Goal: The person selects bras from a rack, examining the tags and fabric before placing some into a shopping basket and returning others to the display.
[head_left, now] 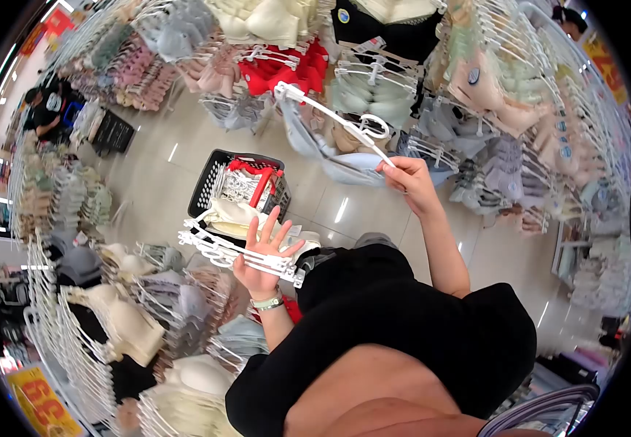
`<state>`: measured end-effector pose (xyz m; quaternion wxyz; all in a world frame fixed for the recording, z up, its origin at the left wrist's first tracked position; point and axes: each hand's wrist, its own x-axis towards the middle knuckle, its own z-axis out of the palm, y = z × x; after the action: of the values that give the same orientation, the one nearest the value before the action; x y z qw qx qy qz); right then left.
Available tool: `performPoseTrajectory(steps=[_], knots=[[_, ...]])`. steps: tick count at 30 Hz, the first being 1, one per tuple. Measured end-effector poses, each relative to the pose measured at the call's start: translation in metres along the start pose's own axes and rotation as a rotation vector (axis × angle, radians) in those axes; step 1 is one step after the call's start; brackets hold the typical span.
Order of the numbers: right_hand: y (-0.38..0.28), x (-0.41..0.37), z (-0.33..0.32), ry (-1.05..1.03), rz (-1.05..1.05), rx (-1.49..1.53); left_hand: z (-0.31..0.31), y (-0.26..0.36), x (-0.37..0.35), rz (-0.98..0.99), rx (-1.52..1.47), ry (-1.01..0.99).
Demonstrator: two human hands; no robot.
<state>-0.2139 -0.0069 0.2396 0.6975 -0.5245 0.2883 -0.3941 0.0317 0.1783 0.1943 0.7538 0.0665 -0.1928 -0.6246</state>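
My right hand (409, 188) is closed on one end of a white clip hanger, and a light blue bra (312, 142) hangs from that hanger. Fingers spread and stretched out, my left hand (261, 251) has its palm up. Several white hangers (213, 244) lie across that palm, and cream bras (235, 217) hang with them. How these hangers rest on the hand is partly hidden. A bracelet (268, 302) circles the left wrist. Just beyond the left hand, a dark shopping basket (200, 197) with red handles stands on the floor, with white hangers inside.
Racks of bras surround me: red bras (286, 69) and a black bra (385, 33) ahead, peach bras (490, 91) at right, beige bras (122, 320) at left. A person (46, 109) is at far left near another dark basket (114, 132). Pale tiled floor (337, 211) lies between.
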Motion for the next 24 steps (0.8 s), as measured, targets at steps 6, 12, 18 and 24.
performPoseTrajectory(steps=[6, 12, 18, 24], knots=[[-0.042, -0.028, -0.052, -0.029, -0.078, -0.075, 0.027, -0.053, -0.017, 0.109, 0.018, 0.038], [-0.075, -0.085, -0.126, -0.239, -0.271, 0.078, 0.060, -0.123, -0.026, 0.086, -0.049, 0.128], [-0.058, -0.155, -0.173, -0.070, -0.231, 0.113, 0.041, -0.187, -0.043, -0.062, -0.077, 0.265], [-0.068, -0.226, -0.207, 0.010, -0.161, -0.009, 0.075, -0.239, -0.007, -0.336, 0.005, 0.494]])
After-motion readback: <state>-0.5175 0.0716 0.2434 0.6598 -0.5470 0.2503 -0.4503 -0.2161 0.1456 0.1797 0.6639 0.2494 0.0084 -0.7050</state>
